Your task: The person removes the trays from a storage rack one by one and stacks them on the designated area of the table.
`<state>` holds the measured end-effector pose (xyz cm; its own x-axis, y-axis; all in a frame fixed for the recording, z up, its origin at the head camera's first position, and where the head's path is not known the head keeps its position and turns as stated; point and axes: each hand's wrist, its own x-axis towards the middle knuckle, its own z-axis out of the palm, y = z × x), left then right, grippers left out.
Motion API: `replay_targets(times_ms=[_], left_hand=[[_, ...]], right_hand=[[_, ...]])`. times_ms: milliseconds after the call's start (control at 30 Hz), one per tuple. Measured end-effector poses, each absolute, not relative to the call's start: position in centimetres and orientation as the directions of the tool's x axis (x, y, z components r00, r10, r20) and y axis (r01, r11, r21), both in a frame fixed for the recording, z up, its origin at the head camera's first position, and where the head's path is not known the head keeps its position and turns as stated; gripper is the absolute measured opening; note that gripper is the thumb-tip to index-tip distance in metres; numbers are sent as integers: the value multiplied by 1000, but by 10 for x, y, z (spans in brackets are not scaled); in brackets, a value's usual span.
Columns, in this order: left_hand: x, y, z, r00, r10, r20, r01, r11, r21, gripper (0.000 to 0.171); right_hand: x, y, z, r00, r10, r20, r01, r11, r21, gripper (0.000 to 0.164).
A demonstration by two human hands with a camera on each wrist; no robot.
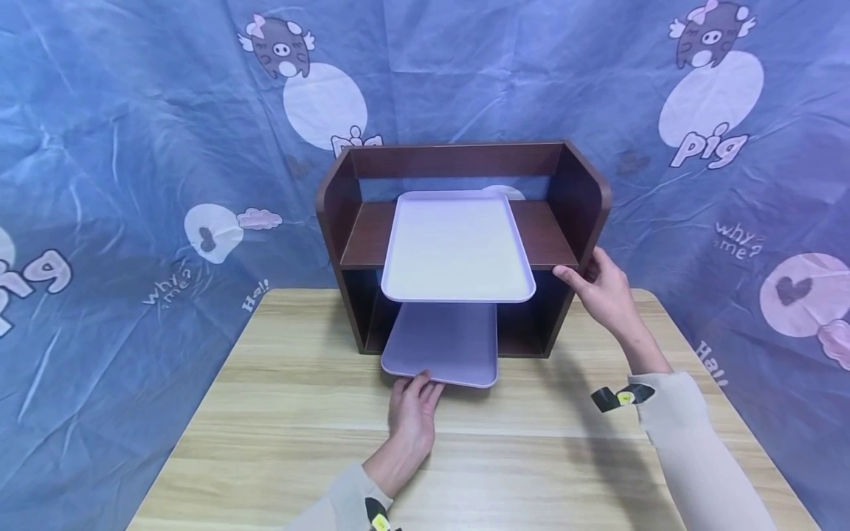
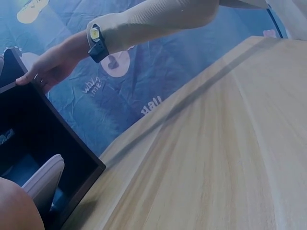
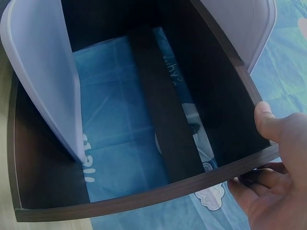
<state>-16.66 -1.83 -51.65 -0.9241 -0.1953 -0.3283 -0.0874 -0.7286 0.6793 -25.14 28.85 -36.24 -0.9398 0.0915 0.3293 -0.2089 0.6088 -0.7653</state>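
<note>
A dark brown two-tier wooden shelf (image 1: 458,161) stands on the table. On its upper board lies a pale lavender tray (image 1: 458,247), jutting past the front edge. A second lavender tray (image 1: 445,343) sticks out from the lower compartment, its back part under the upper tray. My left hand (image 1: 412,417) holds this lower tray by its front rim, left of the middle. With the thumb in front and the fingers round the outside, my right hand (image 1: 604,291) grips the shelf's right side panel (image 3: 144,191) near the upper board's level.
The light wood-grain table (image 1: 265,442) reaches out in front and to both sides of the shelf. Behind and beside it hangs a blue cloth (image 1: 166,147) printed with cartoon pigs. Each sleeve carries a dark wrist strap (image 1: 624,398).
</note>
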Motion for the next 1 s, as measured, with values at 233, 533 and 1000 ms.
replay_targets(times_ms=[233, 533, 1000], left_hand=[[-169, -23, -515, -922, -195, -335, -85, -741, 666, 24], [-173, -32, -512, -926, -193, -324, -70, -756, 650, 20], [-177, -45, -507, -932, -197, -304, -57, -748, 661, 22]], right_hand=[[-251, 288, -364, -940, 99, 327, -209, 590, -780, 67], [-251, 288, -365, -941, 105, 322, -201, 592, -781, 68], [-252, 288, -366, -941, 103, 321, -206, 576, -791, 69]])
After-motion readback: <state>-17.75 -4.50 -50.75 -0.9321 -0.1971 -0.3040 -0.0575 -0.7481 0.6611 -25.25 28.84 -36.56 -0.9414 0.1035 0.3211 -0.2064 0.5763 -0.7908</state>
